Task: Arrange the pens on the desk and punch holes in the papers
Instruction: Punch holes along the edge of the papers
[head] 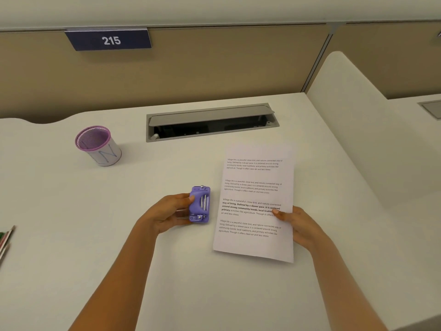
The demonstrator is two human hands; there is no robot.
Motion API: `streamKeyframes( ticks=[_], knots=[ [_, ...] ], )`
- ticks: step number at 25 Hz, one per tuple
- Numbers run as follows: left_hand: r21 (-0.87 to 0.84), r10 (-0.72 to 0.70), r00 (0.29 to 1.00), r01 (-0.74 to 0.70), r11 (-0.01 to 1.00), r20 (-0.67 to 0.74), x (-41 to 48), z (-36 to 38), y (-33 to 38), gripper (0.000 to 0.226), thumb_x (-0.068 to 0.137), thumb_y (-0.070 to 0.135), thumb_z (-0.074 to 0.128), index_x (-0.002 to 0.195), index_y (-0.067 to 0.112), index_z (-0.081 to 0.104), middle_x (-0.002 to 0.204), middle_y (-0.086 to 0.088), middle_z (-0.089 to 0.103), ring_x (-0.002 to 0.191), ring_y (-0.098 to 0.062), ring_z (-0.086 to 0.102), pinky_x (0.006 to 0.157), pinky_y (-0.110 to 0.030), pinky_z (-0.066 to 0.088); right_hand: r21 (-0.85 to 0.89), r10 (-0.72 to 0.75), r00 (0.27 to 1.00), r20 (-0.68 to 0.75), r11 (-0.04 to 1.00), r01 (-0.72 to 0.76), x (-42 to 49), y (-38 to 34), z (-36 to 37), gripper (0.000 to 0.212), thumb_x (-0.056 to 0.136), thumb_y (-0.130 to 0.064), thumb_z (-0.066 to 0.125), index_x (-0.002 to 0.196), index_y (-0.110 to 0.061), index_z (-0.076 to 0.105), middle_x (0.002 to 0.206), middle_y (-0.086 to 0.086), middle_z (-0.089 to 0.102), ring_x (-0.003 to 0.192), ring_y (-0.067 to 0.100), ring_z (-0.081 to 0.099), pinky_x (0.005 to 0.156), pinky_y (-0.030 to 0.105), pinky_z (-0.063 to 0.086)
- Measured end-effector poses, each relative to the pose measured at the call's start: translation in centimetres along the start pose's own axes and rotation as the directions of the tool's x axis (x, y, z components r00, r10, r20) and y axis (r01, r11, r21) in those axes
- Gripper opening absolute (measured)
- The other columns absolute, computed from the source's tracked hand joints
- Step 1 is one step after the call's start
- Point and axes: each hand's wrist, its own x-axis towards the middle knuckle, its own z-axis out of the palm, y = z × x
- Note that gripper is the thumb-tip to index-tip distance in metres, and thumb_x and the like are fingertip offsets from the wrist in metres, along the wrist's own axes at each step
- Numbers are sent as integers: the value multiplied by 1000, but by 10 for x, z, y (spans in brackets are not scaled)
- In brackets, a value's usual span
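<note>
Pens point(6, 240) at desk's point(71, 271) far-left edge, cup point(97, 145) back left. Left hand point(167, 215) grips punch point(200, 204) mid-desk. Just right, right hand point(299, 225) pinches paper's point(255, 201) right edge, sheet lifted.

White desk point(71, 235) w/ tan partition point(214, 68), maybe fabric

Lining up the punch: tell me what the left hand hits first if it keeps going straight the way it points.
Likely the paper: the left hand holds the hole punch aimed right, with only bare desk between them. Depth is unclear.
</note>
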Motion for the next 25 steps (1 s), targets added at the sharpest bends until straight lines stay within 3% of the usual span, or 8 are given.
streamKeyframes(
  ticks=[12, 19, 25],
  knots=[
    [-49, -3, 999, 1, 999, -39, 7, 5, -4, 18, 96, 12, 51, 99, 4, 67, 87, -10, 75, 83, -24, 70, 72, -33, 60, -29, 3, 997, 73, 1000, -1, -6, -6, 8, 32, 90, -5, 61, 121, -3, 64, 119, 14, 69, 108, 33, 67, 85, 44, 58],
    [-30, -1, 1000, 1, 1000, -20, 7, 8, -4, 19, 96, 11, 50, 105, 5, 65, 96, -11, 72, 89, -24, 68, 80, -34, 57, -106, -72, 994, 78, 991, 80, -7, -16, 19, 30, 91, -5, 61, 121, -3, 64, 118, 15, 70, 108, 33, 67, 91, 47, 54],
    [-30, 0, 1000, 1, 1000, 18, 6, 7, -1, 18, 94, 15, 54, 101, 4, 67, 93, -9, 74, 86, -23, 69, 74, -31, 60, -182, -98, 994, 45, 978, 105, -5, -21, 23, 28, 91, -4, 61, 119, -3, 65, 117, 15, 70, 106, 33, 67, 93, 48, 53]
  ],
)
